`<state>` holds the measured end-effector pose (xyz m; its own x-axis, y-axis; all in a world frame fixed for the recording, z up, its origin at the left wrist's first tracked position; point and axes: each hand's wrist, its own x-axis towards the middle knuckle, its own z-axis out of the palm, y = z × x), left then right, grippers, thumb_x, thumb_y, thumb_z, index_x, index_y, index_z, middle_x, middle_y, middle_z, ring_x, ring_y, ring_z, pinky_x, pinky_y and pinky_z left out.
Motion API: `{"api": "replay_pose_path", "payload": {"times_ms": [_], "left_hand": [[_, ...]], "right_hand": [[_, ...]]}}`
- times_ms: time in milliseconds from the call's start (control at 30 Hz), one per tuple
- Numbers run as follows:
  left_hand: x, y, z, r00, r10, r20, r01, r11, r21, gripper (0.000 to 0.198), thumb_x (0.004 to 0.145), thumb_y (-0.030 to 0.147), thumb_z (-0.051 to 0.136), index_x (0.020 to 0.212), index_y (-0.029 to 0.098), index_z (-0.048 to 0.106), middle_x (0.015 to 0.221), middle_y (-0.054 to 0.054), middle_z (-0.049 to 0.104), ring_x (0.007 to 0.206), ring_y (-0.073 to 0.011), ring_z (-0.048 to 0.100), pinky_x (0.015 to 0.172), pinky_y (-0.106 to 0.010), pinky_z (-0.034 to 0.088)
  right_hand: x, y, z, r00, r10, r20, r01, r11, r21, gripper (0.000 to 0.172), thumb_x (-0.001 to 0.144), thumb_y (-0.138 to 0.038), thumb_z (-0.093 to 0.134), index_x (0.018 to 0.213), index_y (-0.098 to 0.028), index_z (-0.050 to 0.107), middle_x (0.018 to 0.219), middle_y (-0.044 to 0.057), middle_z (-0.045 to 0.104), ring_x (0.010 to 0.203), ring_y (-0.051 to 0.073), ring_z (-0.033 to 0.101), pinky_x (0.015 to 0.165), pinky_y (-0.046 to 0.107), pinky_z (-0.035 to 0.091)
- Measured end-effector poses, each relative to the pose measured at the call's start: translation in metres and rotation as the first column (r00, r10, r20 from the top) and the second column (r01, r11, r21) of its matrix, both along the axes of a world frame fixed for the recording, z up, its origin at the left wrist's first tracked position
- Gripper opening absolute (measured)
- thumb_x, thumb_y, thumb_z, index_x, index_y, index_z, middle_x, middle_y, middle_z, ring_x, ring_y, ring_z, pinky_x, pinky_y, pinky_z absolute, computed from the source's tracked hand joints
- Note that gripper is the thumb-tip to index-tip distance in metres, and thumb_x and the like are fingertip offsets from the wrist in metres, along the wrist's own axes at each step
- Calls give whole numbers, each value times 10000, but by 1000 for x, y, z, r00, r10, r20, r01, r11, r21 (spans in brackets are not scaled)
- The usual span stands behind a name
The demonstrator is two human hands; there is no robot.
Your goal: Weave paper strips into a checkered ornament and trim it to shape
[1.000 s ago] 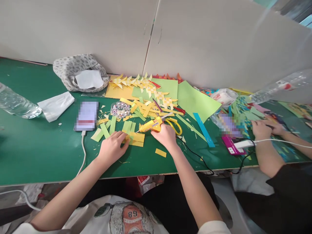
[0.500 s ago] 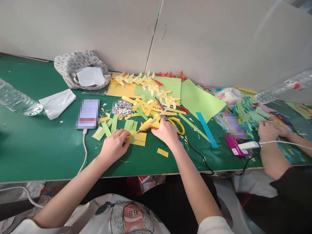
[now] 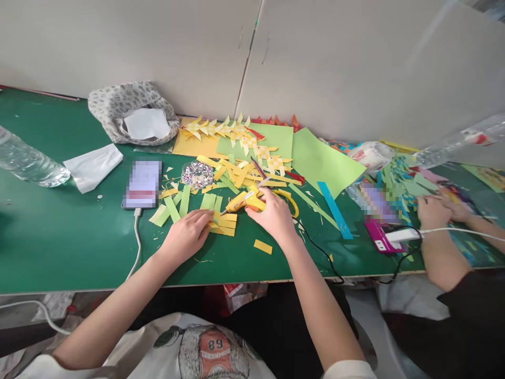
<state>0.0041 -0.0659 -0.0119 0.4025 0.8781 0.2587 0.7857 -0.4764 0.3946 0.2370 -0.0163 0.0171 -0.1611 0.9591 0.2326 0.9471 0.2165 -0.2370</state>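
My right hand (image 3: pixel 273 216) is wrapped round a yellow hot glue gun (image 3: pixel 243 199) whose nozzle points left and down at a small stack of yellow paper strips (image 3: pixel 224 223) on the green table (image 3: pixel 59 242). My left hand (image 3: pixel 188 236) lies on the left end of those strips, fingers curled and pressing them down. Green paper strips (image 3: pixel 177 204) lie just behind that hand. A black cord (image 3: pixel 315 247) runs from the glue gun off the table's front edge.
Behind the glue gun lie yellow-handled scissors (image 3: pixel 289 202), woven yellow paper pieces (image 3: pixel 236 134), green sheets (image 3: pixel 323 160), a round bead box (image 3: pixel 196 175) and a phone (image 3: pixel 142 184) on a white cable. A water bottle (image 3: pixel 27 164) lies left. Another person's hands (image 3: pixel 434 210) work at right.
My right hand has tilted the glue gun so its nozzle dips closer to the yellow strips. My left hand has flattened slightly on the strips. The view shifted a little.
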Motion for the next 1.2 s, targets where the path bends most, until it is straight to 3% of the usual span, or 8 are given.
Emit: {"api": "replay_pose_path", "payload": {"times_ms": [133, 500, 600, 700, 800, 933, 1067, 1200], "left_hand": [[0, 0, 0, 1000, -8, 6, 8, 1000, 18, 218, 869, 171, 377, 967, 188, 572, 1125, -64, 639, 1065, -211, 559, 818, -360, 518], [-1, 1, 0, 997, -3, -78, 9, 997, 78, 218, 855, 167, 415, 971, 176, 599, 1066, -78, 664, 957, -240, 565, 804, -400, 487], [-1, 1, 0, 995, 0, -97, 8, 996, 86, 224, 858, 172, 410, 976, 176, 601, 1071, -72, 665, 941, -237, 564, 795, -395, 481], [0, 1, 2, 994, 5, -111, 5, 996, 94, 227, 856, 169, 409, 972, 169, 604, 1069, -67, 668, 931, -240, 562, 777, -391, 479], [0, 0, 2, 993, 14, -116, -2, 995, 101, 235, 855, 172, 409, 987, 170, 603, 1047, -67, 676, 925, -243, 563, 759, -391, 477], [0, 0, 0, 994, 18, -110, -7, 995, 96, 239, 855, 180, 413, 1018, 172, 588, 1043, -56, 677, 942, -248, 555, 767, -395, 471], [-1, 2, -1, 998, 34, -54, -31, 998, 47, 238, 861, 197, 417, 1038, 178, 574, 1019, -47, 680, 949, -236, 549, 780, -376, 474], [-3, 4, 0, 999, 40, -5, -40, 999, 3, 251, 850, 210, 436, 1062, 181, 567, 983, -53, 681, 942, -235, 548, 779, -371, 484]], "right_hand": [[-1, 1, 2, 999, -22, 46, 23, 1000, -21, 573, 694, -439, 595, 1180, -150, 499, 901, 88, 679, 780, 267, 632, 617, 340, 468], [1, 3, 12, 992, -8, 129, 21, 995, -96, 541, 698, -402, 579, 1166, -130, 560, 1070, 114, 646, 905, 266, 611, 705, 333, 477], [4, 3, 18, 991, -27, 128, 45, 990, -134, 549, 672, -417, 597, 1134, -121, 587, 985, 121, 671, 842, 264, 617, 645, 315, 462], [11, 3, 24, 998, -63, 29, 67, 981, -184, 467, 657, -471, 598, 1004, -163, 650, 791, 68, 689, 652, 207, 604, 524, 267, 406], [19, 2, 29, 989, -120, -85, 107, 983, -150, 407, 670, -501, 576, 919, -190, 661, 688, 22, 667, 536, 156, 553, 480, 243, 354], [20, -2, 32, 981, -148, -123, 134, 984, -118, 391, 653, -484, 592, 901, -187, 654, 677, 21, 659, 545, 159, 553, 487, 241, 352], [11, -11, 32, 993, -102, -60, 96, 990, -102, 342, 663, -435, 586, 907, -202, 640, 712, 17, 666, 597, 178, 577, 515, 255, 381], [-4, -31, 23, 994, -109, 33, 110, 994, -25, 438, 663, -387, 580, 1039, -165, 597, 883, 75, 679, 751, 231, 615, 594, 294, 435]]}}
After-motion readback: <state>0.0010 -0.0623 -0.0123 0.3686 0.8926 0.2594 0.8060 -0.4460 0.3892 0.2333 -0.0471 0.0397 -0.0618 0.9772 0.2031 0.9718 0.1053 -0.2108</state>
